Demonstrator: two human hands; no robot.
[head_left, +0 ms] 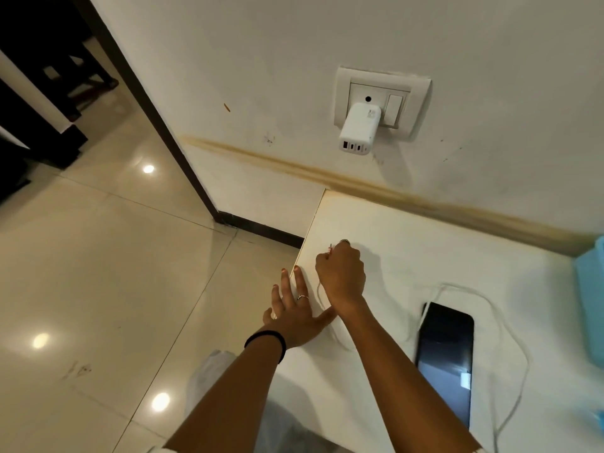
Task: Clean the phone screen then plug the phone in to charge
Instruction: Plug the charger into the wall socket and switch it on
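A black phone (446, 358) lies face up on the white table (408, 243), right of my arms. A white cable (510, 325) runs from its top end, loops around its right side and trails down to the table's front edge. My right hand (341, 274) is closed around the cable's free plug end, raised near the table's left edge. My left hand (295, 313) rests flat with fingers spread on the table's left edge, just under the right wrist. A white charger (359, 129) with several ports sits in the wall socket (380, 101) above.
A light blue box (591, 305) stands at the table's right side against the wall. Glossy tiled floor (98, 273) lies left of the table, with dark furniture at the far left. A brown stain runs along the wall just above the table.
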